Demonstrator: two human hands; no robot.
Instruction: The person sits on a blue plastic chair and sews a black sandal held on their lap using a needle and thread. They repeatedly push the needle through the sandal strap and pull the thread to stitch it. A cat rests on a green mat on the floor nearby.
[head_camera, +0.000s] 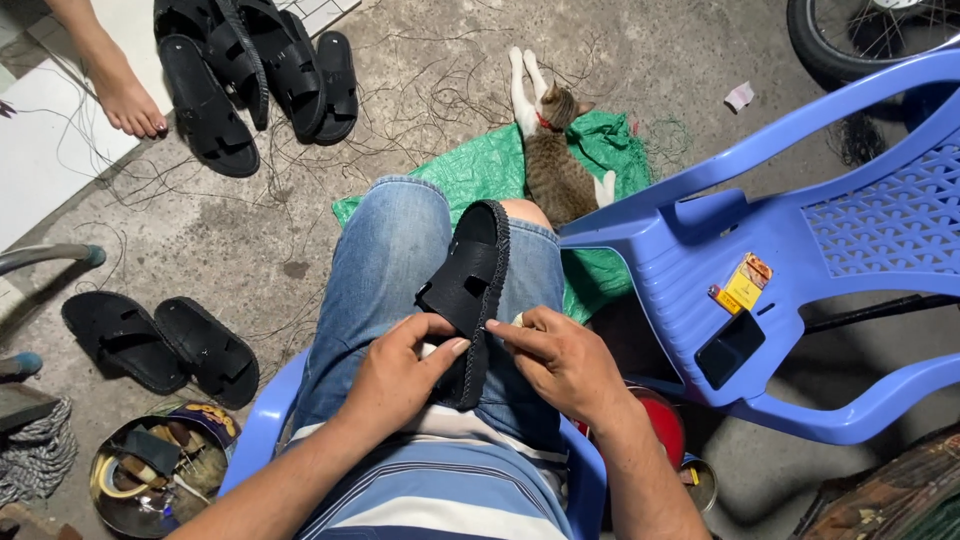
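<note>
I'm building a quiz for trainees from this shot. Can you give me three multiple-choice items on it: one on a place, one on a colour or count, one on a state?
1. Where does the black sandal in hand rest?
A. on the person's lap
B. on the blue plastic chair
C. on the floor

2. What colour is the tarp under the cat?
A. red
B. green
C. white

3. How is the cat?
A. standing
B. lying stretched out
C. climbing the chair

Answers:
1 A: it lies along the thighs, with the left hand and right hand at its near end.
2 B: the sheet is green.
3 B: its body lies flat, legs extended.
</note>
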